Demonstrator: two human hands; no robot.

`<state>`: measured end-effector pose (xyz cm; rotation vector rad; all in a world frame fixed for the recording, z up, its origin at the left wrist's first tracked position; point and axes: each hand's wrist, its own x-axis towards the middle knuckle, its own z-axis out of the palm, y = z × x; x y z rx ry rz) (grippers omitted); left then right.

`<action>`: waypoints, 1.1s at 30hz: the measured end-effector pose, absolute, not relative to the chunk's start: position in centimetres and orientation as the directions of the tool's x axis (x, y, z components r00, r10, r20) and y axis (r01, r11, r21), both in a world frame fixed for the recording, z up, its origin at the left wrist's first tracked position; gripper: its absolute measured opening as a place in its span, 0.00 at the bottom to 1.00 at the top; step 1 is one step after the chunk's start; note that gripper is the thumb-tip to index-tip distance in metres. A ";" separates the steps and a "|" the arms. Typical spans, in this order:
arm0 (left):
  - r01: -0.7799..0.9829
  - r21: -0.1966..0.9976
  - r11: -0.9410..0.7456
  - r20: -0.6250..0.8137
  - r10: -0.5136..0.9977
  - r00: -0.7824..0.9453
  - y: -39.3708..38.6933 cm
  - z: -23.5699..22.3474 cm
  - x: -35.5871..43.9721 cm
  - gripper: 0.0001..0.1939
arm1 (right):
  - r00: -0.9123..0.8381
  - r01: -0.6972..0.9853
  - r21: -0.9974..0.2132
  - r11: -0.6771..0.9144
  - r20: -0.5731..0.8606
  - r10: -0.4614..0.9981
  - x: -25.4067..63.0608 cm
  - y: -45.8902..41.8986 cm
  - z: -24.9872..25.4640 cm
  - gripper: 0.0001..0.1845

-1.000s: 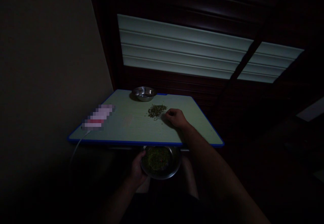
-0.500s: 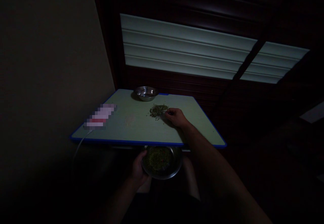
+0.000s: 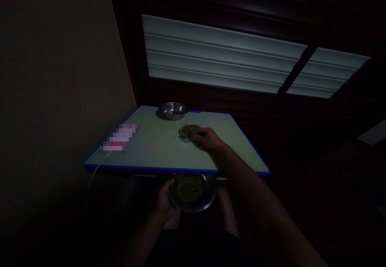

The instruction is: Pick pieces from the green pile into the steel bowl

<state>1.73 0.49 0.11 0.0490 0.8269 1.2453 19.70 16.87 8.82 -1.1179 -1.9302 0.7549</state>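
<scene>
My left hand (image 3: pixel 165 200) grips the left rim of a steel bowl (image 3: pixel 211 198), held just below the table's near edge. Small green beans (image 3: pixel 188 187), perhaps mung beans, cover much of its inside, with a tiny reddish spot among them. On the tabletop my right hand (image 3: pixel 207 138) is closed, its fingertips at the near right side of a loose pile of similar beans (image 3: pixel 187 130). A small pale, see-through thing (image 3: pixel 186 139) shows at those fingertips; dim light hides what it is.
Another steel bowl (image 3: pixel 173 111) stands at the table's back edge. A blurred-out pinkish phone-like object (image 3: pixel 120 138) with a white cable (image 3: pixel 94 174) lies at the left. The pale green table (image 3: pixel 144 158) has a blue rim. Beyond it are dark wooden panels with pale slats (image 3: pixel 217 54).
My right hand has moved slightly left and its fingers have turned down to the pile's near edge. The left hand and its bowl stay nearly still; the view has shifted a little.
</scene>
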 end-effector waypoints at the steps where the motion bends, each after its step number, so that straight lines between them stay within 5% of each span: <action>1: -0.813 0.460 0.356 -0.527 0.847 0.074 0.5 0.1 1.7 0.09 | -0.341 0.426 -0.783 0.453 0.324 0.882 19.7 16.8 8.9 0.13; 23: -0.822 0.447 0.353 -0.526 0.847 0.078 0.7 -0.2 1.6 0.11 | -0.486 0.327 -0.885 0.331 0.143 0.862 20.2 14.1 10.7 0.15; 33: -0.815 0.459 0.352 -0.521 0.850 0.074 0.7 0.1 1.6 0.09 | -0.168 0.423 -0.889 0.172 0.110 0.980 22.2 15.3 10.4 0.09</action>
